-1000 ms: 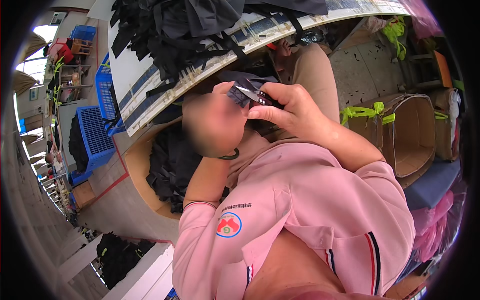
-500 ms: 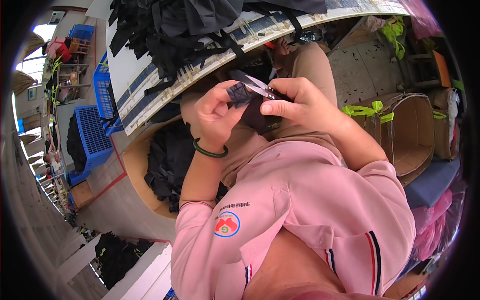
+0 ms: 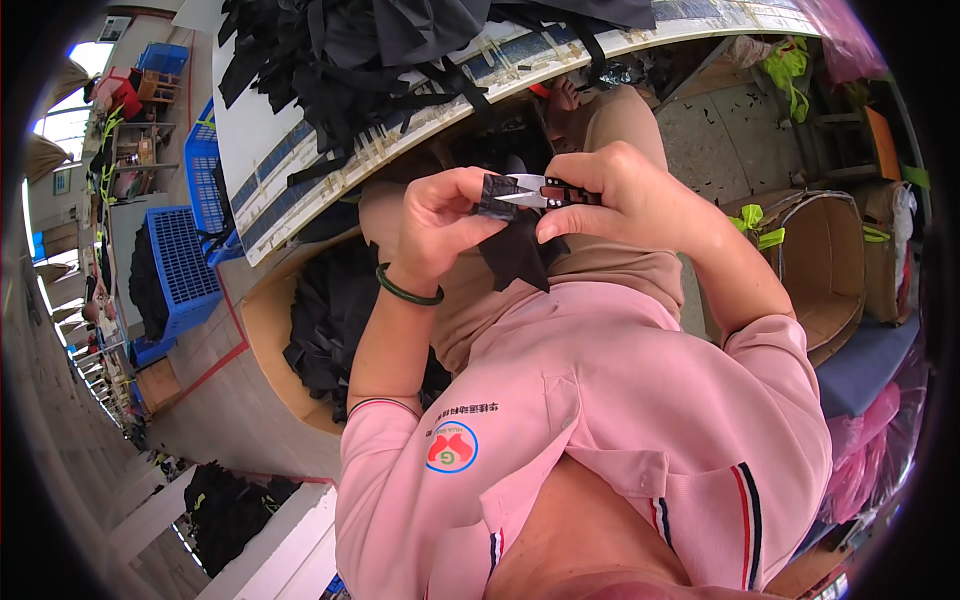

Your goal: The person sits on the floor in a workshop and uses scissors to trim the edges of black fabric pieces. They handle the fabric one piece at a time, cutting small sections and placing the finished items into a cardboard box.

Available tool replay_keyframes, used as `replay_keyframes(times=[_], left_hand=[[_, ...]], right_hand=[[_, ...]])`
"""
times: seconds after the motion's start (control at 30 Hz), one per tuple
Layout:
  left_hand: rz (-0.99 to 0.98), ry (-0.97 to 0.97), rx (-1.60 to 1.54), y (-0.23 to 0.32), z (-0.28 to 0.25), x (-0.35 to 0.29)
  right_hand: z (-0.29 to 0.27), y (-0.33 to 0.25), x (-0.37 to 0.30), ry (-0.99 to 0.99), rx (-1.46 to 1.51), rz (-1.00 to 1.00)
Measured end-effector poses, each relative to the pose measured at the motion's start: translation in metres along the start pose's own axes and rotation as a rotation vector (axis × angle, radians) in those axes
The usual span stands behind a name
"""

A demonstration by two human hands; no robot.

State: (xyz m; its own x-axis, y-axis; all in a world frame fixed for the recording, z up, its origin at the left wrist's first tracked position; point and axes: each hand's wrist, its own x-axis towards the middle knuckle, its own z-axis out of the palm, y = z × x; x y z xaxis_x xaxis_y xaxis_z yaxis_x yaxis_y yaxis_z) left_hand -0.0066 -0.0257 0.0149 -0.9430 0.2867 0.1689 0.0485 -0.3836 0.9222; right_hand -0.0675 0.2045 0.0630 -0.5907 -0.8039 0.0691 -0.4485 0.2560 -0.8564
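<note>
Over my lap, my left hand (image 3: 440, 222) pinches the stitched end of a black fabric strip (image 3: 515, 258), whose loose part hangs toward my shirt. From the other side, my right hand (image 3: 625, 195) grips a pair of thread snips (image 3: 552, 193) with a dark handle. Their silver blades are slightly apart and lie at the strip's stitched end. Whether a thread is between them is too small to tell. A dark green bangle (image 3: 408, 290) circles my left wrist.
A heap of black fabric strips (image 3: 330, 70) covers part of the worktable (image 3: 270, 205) ahead. A cardboard box (image 3: 285, 385) of black pieces stands at my left, near blue plastic crates (image 3: 185, 270). On my right is another cardboard box (image 3: 815, 270).
Both hands have shifted slightly right. The strip has turned so that its loose part hangs in view, and the snips now point more level across its end.
</note>
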Motion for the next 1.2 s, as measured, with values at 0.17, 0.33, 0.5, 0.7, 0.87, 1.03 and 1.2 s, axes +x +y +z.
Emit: replay_keyframes(times=[0.17, 0.33, 0.5, 0.7, 0.87, 1.03, 1.2], left_hand=[[-0.062, 0.017, 0.098, 0.004, 0.006, 0.001], [-0.067, 0.009, 0.080, 0.002, 0.005, -0.001], [-0.092, -0.032, 0.100, 0.007, 0.008, 0.001], [-0.087, -0.098, 0.123, 0.008, 0.002, 0.003], [-0.207, -0.219, 0.055, 0.016, -0.007, 0.008], [-0.324, -0.296, -0.005, 0.015, -0.015, 0.012], [-0.424, -0.362, -0.085, 0.012, -0.019, 0.016]], right_hand=[[0.001, 0.000, 0.001, 0.002, -0.057, -0.020], [0.002, -0.001, 0.002, -0.005, -0.048, -0.028], [0.004, 0.006, -0.002, 0.003, -0.012, -0.009], [-0.001, 0.003, -0.004, -0.017, 0.040, 0.054], [-0.006, 0.002, -0.005, -0.088, 0.022, 0.024], [-0.007, 0.000, -0.004, -0.146, -0.080, 0.022], [-0.002, 0.010, -0.006, -0.120, -0.106, -0.100]])
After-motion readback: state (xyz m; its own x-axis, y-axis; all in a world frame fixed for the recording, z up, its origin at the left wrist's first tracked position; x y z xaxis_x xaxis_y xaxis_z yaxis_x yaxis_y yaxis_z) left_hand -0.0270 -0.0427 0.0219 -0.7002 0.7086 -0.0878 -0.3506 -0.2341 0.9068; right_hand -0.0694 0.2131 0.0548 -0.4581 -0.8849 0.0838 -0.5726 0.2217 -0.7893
